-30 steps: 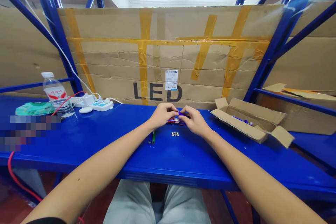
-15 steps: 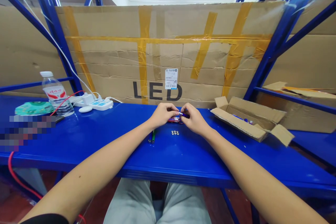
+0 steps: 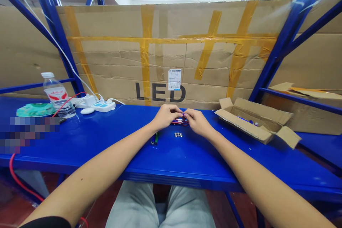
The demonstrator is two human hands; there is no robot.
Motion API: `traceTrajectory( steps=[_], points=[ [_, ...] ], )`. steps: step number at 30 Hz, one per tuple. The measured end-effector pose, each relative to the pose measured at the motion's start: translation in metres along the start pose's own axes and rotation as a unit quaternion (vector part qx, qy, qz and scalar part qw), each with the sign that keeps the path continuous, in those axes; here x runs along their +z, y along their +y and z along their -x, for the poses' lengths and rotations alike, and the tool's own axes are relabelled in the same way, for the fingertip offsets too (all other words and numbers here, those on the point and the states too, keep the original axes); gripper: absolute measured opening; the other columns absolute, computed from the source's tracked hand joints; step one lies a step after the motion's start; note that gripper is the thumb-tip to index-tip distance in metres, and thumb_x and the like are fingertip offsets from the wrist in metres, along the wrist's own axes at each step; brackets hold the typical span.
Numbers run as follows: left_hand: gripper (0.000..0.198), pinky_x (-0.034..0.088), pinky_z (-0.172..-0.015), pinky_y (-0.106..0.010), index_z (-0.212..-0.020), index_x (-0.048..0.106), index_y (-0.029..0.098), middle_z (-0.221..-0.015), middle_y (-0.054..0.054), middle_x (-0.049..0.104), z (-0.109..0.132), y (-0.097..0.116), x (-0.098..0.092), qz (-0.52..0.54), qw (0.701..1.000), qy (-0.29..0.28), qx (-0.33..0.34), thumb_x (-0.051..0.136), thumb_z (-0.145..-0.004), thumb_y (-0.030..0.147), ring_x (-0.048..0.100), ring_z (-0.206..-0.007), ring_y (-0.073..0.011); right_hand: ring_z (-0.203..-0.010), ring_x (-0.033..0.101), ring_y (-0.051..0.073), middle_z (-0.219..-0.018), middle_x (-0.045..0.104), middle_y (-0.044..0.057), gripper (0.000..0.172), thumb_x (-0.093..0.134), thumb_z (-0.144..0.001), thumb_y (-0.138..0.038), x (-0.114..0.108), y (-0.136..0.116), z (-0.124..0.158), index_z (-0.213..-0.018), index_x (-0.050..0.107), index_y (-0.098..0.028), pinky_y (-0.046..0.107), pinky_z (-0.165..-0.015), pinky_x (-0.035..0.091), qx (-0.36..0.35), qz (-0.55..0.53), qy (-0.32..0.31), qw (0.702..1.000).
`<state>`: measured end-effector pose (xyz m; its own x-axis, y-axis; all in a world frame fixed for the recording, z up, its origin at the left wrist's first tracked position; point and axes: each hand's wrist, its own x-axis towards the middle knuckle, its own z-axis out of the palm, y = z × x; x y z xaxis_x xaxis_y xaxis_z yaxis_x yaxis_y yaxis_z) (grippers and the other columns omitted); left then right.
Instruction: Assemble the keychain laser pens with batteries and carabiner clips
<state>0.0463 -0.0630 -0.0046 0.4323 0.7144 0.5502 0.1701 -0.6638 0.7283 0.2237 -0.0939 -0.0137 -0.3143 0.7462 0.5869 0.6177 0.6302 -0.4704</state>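
Note:
My left hand (image 3: 167, 117) and my right hand (image 3: 196, 120) meet over the table. Both are closed, thumbs and fingertips pinching a small purple metal tube (image 3: 184, 114) between them. Fingers cover most of it. Right below them lie several thin red tubes (image 3: 176, 122) with silvery parts, partly hidden by the hands. A small group of round silver button cells (image 3: 178, 135) rests nearer the front edge. Beside my left wrist, a green tube (image 3: 156, 139) and a dark blue tube (image 3: 153, 139) lie side by side, partly covered by the forearm.
An open cardboard box (image 3: 253, 123) with blue and purple items stands at the right on the blue table (image 3: 101, 142). To the left are a water bottle (image 3: 59, 96), a white power strip (image 3: 103, 105) and a green packet (image 3: 34, 109). A large LED carton (image 3: 114, 64) stands behind.
My right hand's fingers have closed in toward the left hand. The purple tube, visible along its length before, is now mostly covered by fingertips. My left hand stays in place.

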Motion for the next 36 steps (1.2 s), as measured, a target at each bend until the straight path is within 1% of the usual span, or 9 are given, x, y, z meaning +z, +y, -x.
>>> traceTrajectory(
  steps=[4, 6, 13, 18, 22, 26, 29, 33, 36],
  points=[
    [0.01, 0.049, -0.071, -0.029, -0.079, 0.073, 0.013, -0.078, -0.006, 0.073, 0.0, 0.004, -0.001, -0.015, 1.0, -0.004, 0.003, 0.069, -0.073, 0.02, 0.065, -0.076, -0.0172, -0.068, 0.053, 0.016, -0.073, 0.059, 0.001, 0.008, 0.051, -0.083, -0.027, 0.0, 0.001, 0.001, -0.079, 0.052, -0.02, 0.029, -0.063, 0.04, 0.051, -0.07, -0.004, 0.996],
    [0.009, 0.049, -0.07, -0.028, -0.079, 0.072, 0.013, -0.078, -0.006, 0.073, 0.0, 0.004, -0.002, -0.01, 1.0, -0.004, -0.005, 0.069, -0.073, 0.02, 0.065, -0.075, -0.0171, -0.069, 0.054, 0.016, -0.078, 0.059, 0.0, 0.017, 0.059, -0.075, -0.026, 0.001, 0.002, 0.002, -0.087, 0.049, -0.021, 0.028, -0.062, 0.041, 0.061, -0.096, 0.009, 0.993],
    [0.009, 0.048, -0.067, -0.028, -0.076, 0.072, 0.013, -0.074, -0.005, 0.072, 0.0, 0.007, -0.002, -0.002, 1.0, 0.001, -0.012, 0.07, -0.071, 0.02, 0.064, -0.072, -0.0164, -0.071, 0.054, 0.016, -0.077, 0.058, 0.001, 0.013, 0.06, -0.074, -0.024, 0.001, 0.001, 0.002, -0.077, 0.049, -0.02, 0.031, -0.066, 0.045, 0.025, -0.117, 0.049, 0.992],
    [0.008, 0.048, -0.069, -0.028, -0.076, 0.072, 0.013, -0.075, -0.005, 0.072, 0.0, 0.01, -0.003, -0.005, 1.0, -0.003, -0.009, 0.07, -0.072, 0.019, 0.064, -0.073, -0.0162, -0.06, 0.053, 0.014, -0.065, 0.058, -0.001, 0.021, 0.063, -0.078, -0.038, -0.004, 0.0, 0.002, -0.078, 0.053, -0.019, 0.028, -0.057, 0.042, 0.07, -0.199, -0.025, 0.977],
    [0.007, 0.048, -0.07, -0.028, -0.077, 0.071, 0.014, -0.077, -0.005, 0.072, 0.002, 0.013, -0.003, -0.005, 1.0, -0.029, 0.004, 0.068, -0.075, 0.02, 0.064, -0.073, -0.016, -0.051, 0.046, 0.012, -0.054, 0.053, -0.002, 0.028, 0.055, -0.084, -0.044, -0.01, -0.002, 0.002, -0.073, 0.054, -0.019, 0.026, -0.05, 0.036, 0.086, -0.199, -0.081, 0.973],
    [0.005, 0.048, -0.074, -0.029, -0.077, 0.07, 0.015, -0.08, -0.004, 0.071, 0.003, 0.015, 0.0, -0.044, 0.998, -0.039, 0.032, 0.066, -0.076, 0.018, 0.063, -0.078, -0.0161, -0.051, 0.045, 0.012, -0.054, 0.052, -0.001, 0.037, 0.05, -0.085, -0.049, -0.01, -0.001, 0.0, -0.065, 0.051, -0.018, 0.025, -0.049, 0.035, 0.095, -0.19, -0.095, 0.973],
    [0.004, 0.047, -0.076, -0.03, -0.076, 0.07, 0.016, -0.08, -0.004, 0.07, 0.003, 0.013, 0.002, -0.08, 0.995, -0.031, 0.049, 0.065, -0.077, 0.016, 0.062, -0.079, -0.0158, -0.052, 0.043, 0.012, -0.056, 0.051, -0.001, 0.037, 0.048, -0.085, -0.048, -0.006, 0.002, -0.001, -0.063, 0.049, -0.019, 0.025, -0.05, 0.035, 0.11, -0.188, -0.082, 0.973],
    [0.004, 0.047, -0.073, -0.029, -0.078, 0.069, 0.015, -0.079, -0.004, 0.07, 0.001, 0.009, 0.003, -0.067, 0.997, -0.014, 0.027, 0.066, -0.077, 0.017, 0.062, -0.077, -0.0159, -0.054, 0.046, 0.012, -0.061, 0.05, -0.004, 0.02, 0.056, -0.079, -0.038, -0.002, 0.002, -0.001, -0.077, 0.047, -0.021, 0.026, -0.052, 0.037, 0.127, -0.205, -0.028, 0.97],
    [0.006, 0.046, -0.07, -0.028, -0.078, 0.069, 0.013, -0.078, -0.005, 0.07, 0.001, 0.009, 0.001, -0.036, 0.999, -0.01, 0.007, 0.067, -0.076, 0.019, 0.062, -0.075, -0.0161, -0.061, 0.053, 0.014, -0.071, 0.053, -0.004, 0.025, 0.062, -0.069, -0.025, -0.001, 0.001, 0.002, -0.085, 0.043, -0.022, 0.026, -0.054, 0.04, 0.115, -0.221, -0.012, 0.968]
  ],
)
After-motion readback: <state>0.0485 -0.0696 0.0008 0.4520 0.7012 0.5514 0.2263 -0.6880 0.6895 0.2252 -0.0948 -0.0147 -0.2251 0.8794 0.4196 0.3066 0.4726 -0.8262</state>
